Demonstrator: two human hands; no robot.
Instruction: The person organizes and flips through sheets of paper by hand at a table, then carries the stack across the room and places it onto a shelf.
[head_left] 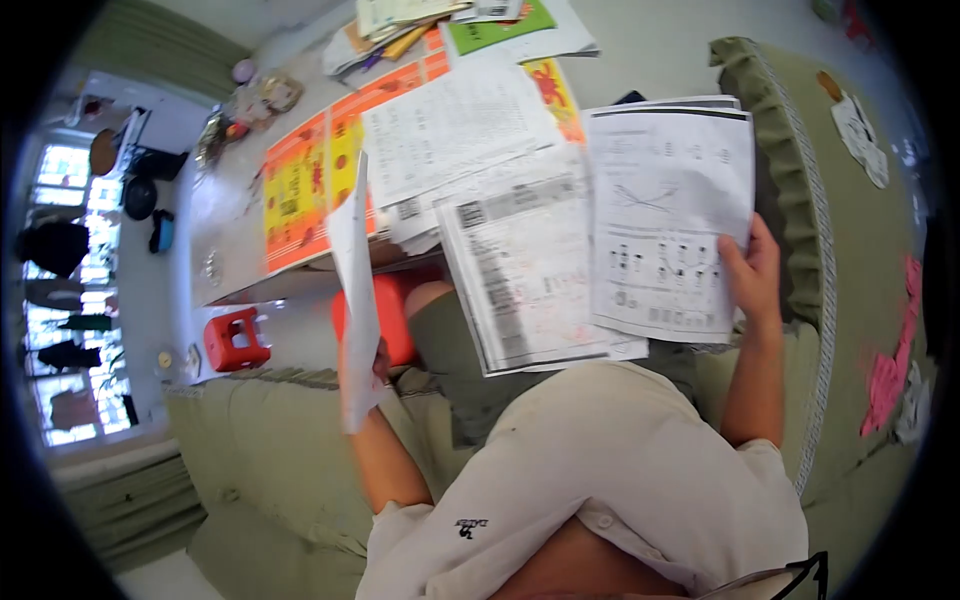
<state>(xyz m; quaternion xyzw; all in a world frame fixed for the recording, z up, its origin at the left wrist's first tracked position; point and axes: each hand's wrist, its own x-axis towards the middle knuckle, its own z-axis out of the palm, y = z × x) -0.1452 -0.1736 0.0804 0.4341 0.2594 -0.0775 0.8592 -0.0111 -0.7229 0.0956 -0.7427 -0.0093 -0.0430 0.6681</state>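
My left hand (380, 362) grips a white paper sheet (356, 290) that stands nearly edge-on to me, so its print is hidden; the sheet covers part of the fingers. On the other side, my right hand (752, 268) has its thumb on the front of a printed worksheet (668, 200), which shows diagrams and small pictures. More sheets peek out behind its top edge. Between my hands, a stack of printed papers (530, 275) with red handwriting lies over my lap and the table edge. Another pile of printed sheets (450, 130) rests beyond it.
Orange and yellow printed sheets (300, 185) cover part of the table (225, 235), with a green booklet (505, 28) and more papers at the far end. Red stools (237, 340) stand beside and below the table. The green sofa (260, 430) surrounds me; pink cloth (890, 370) lies at right.
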